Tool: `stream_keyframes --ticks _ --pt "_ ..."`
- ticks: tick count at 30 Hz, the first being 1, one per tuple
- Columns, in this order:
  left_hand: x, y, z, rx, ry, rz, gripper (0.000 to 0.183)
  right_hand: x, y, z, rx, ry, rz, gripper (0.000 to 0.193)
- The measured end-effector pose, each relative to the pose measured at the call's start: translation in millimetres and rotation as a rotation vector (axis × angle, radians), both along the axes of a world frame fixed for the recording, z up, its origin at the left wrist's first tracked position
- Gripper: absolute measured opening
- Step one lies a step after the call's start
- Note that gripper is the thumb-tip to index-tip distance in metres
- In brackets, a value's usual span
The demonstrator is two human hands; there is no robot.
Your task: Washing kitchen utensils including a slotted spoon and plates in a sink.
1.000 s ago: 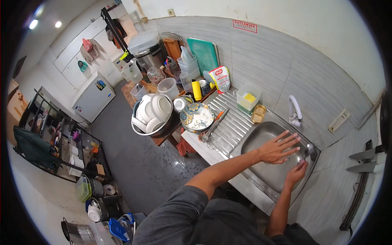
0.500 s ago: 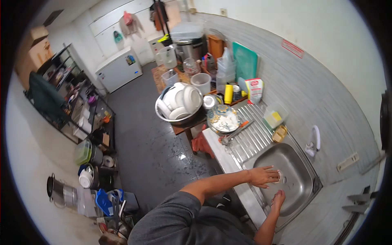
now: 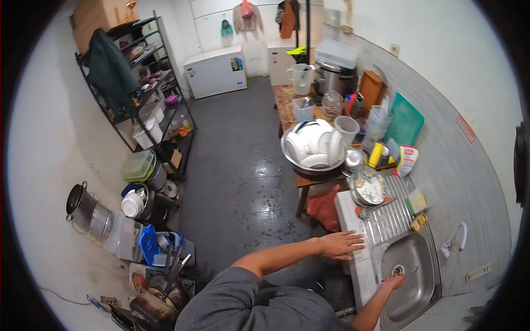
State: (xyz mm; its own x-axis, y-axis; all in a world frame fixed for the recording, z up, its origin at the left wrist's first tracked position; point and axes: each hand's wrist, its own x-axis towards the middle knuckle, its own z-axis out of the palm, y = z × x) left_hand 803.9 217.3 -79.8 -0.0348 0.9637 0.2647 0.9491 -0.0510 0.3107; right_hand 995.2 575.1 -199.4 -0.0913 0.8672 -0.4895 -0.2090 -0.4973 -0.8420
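Observation:
My left hand point(image 3: 341, 244) is open, palm down with the fingers spread, above the pale counter edge point(image 3: 353, 251) left of the sink. Nothing is in it. My right hand point(image 3: 394, 282) reaches into the steel sink point(image 3: 422, 262), its fingers drawn together beside the round drain point(image 3: 398, 270). Whatever those fingers hold, if anything, is too small to make out. A white tap point(image 3: 457, 240) rises at the sink's right side. On the ribbed drainboard point(image 3: 393, 212) beyond, a stack of dirty plates point(image 3: 370, 187) with white scraps stands near some orange-handled utensils point(image 3: 380, 202).
A metal bowl point(image 3: 314, 168) heaped with white dishes stands on the wooden table. A yellow sponge point(image 3: 418, 203) sits in a clear box behind the sink. Below the counter hangs a red bag point(image 3: 324, 208). Shelves point(image 3: 149, 91) line the left wall, and the grey floor point(image 3: 237, 193) looks wet.
My left hand has lifted away from the drain and moved left to the counter edge. My right hand has moved up to the drain. The view has swung left.

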Motion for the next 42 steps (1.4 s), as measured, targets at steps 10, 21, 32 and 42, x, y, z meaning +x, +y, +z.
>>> stream_keyframes --ticks 10,21,32,42 --pt "-22.0 -240.7 19.8 0.159 0.012 0.429 0.072 -132.8 -216.5 67.3 0.099 0.165 0.196 0.040" --pt "32.1 -445.2 61.3 0.444 -0.264 0.981 0.070 -175.4 -486.0 135.1 -0.004 0.491 1.264 0.059" --pt "87.3 -440.1 102.9 0.772 -0.445 0.806 0.068 -146.9 -630.4 193.8 0.464 0.837 2.062 0.055" --pt "111.8 -379.6 104.0 0.864 -0.327 0.618 0.021 -138.9 -604.1 220.3 0.021 0.298 2.104 0.043"
